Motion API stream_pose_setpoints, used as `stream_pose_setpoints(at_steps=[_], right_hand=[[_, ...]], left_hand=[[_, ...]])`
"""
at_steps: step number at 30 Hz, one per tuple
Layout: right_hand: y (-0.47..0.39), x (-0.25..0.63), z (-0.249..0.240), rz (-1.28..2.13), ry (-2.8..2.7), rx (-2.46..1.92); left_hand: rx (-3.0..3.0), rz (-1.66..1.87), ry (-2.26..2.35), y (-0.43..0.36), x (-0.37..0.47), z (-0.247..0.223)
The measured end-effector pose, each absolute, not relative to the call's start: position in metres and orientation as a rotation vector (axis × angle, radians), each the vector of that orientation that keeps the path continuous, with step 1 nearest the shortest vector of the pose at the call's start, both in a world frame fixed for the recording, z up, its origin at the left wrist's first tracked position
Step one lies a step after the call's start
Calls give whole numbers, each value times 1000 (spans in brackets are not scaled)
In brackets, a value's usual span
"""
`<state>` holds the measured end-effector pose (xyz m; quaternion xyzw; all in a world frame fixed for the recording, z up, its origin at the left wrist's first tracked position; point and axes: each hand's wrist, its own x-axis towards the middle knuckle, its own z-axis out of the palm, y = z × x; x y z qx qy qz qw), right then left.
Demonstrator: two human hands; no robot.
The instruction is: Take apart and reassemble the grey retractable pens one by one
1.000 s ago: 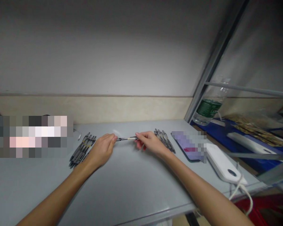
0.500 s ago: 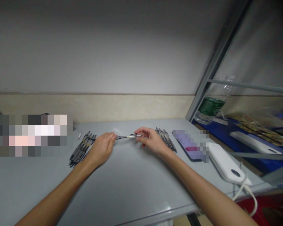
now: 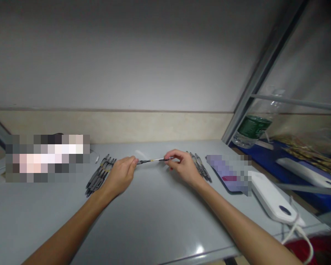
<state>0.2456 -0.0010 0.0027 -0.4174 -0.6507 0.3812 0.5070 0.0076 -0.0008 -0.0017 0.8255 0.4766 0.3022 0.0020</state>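
Observation:
My left hand (image 3: 122, 174) is closed around the left end of a pen (image 3: 152, 160), held level just above the table. Fingertips of my right hand (image 3: 184, 166) pinch its other end. A thin pale shaft with a yellow band, like a refill, shows between two darker parts. Several grey-black pens (image 3: 96, 181) lie in a bunch beside my left wrist. More pens (image 3: 200, 167) rest behind my right hand, which partly hides them.
A phone (image 3: 227, 176) and a white power bank (image 3: 273, 198) with a cable lie at the right on the grey table (image 3: 149, 224). A water bottle (image 3: 253, 127) stands beyond the metal frame. Something blurred out (image 3: 46, 158) sits at the left.
My right hand has drawn slightly right, away from my left, and more of the pen's thin shaft shows between them. The whole view has shifted a little.

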Motion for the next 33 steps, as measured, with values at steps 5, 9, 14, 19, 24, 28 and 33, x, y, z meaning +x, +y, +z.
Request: stream_pose_setpoints(at_steps=[5, 9, 14, 19, 24, 28, 33], right_hand=[[0, 248, 3, 863, -1614, -1013], [-2, 246, 0, 827, -1626, -1048], [-4, 245, 1, 865, -1652, -1146], [-4, 243, 4, 1110, -1510, -1067], [-6, 242, 9, 1306, -1436, -1011], [-7, 246, 13, 1369, -1483, -927], [-6, 246, 11, 1409, -1545, -1082]], left_hand=[[2564, 978, 1488, 0, 5, -3], [2537, 1027, 1433, -2, 7, -3], [2476, 1044, 1312, -4, 7, 0], [2476, 1100, 1236, -7, 8, 5], [2440, 1179, 1214, -11, 12, 7], [2384, 1212, 1254, -9, 12, 5], [2382, 1214, 1236, -7, 10, 2]])
